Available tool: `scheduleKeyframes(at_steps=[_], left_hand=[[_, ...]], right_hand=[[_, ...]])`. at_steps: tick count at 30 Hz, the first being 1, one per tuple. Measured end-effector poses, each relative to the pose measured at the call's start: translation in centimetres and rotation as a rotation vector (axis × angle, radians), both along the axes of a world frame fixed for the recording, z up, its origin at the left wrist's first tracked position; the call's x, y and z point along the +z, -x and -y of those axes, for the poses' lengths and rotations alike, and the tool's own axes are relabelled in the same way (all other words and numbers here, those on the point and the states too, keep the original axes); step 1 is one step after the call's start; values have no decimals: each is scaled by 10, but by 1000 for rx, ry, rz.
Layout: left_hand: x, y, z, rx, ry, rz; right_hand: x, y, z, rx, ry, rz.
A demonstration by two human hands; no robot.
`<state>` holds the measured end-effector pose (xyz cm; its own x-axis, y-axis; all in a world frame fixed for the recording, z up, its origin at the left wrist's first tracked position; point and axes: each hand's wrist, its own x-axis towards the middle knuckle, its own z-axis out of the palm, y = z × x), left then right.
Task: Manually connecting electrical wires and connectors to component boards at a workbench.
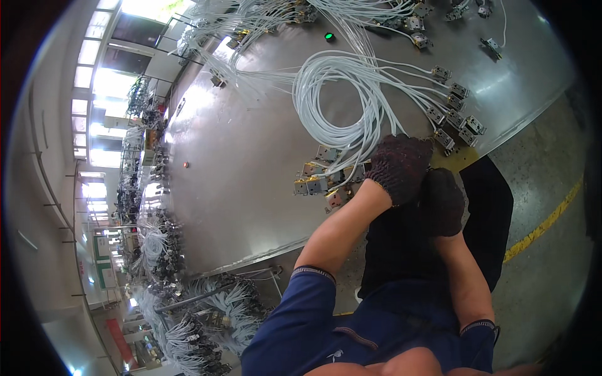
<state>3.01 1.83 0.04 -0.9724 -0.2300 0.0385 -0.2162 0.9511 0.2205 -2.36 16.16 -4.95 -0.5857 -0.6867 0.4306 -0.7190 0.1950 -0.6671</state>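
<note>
A coil of white cables (304,94) lies on the metal table. Small metal connector blocks (467,128) end its cables on the right, and more connectors (313,178) sit under its lower left. My left hand (401,166), in a dark knitted glove, is closed at the coil's lower right, by the table's near edge. White cables run up to its fingers, but what it grips is hidden. Close beside it, just off the edge, my right hand (444,203) is gloved too and curled closed. Whatever is in it cannot be seen against the dark clothing.
More white cable bundles (263,19) with connectors cover the table's far side. A loose connector (491,47) lies at the far right, and a green light (329,37) shows near the back. Hanging cable bundles (188,338) stand on racks at the lower left.
</note>
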Motion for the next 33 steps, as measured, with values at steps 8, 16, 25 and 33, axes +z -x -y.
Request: scheduleKeyframes(at_steps=[8, 16, 25, 33], left_hand=[[5, 1, 0, 6, -6, 84], [-5, 2, 1, -24, 30, -56], [-8, 3, 0, -9, 39, -4], [-2, 3, -1, 0, 37, -3]], right_hand=[[0, 20, -8, 212, -124, 295], [-7, 15, -6, -8, 19, 1489], [-29, 13, -8, 143, 2, 250], [5, -2, -6, -114, -110, 674]])
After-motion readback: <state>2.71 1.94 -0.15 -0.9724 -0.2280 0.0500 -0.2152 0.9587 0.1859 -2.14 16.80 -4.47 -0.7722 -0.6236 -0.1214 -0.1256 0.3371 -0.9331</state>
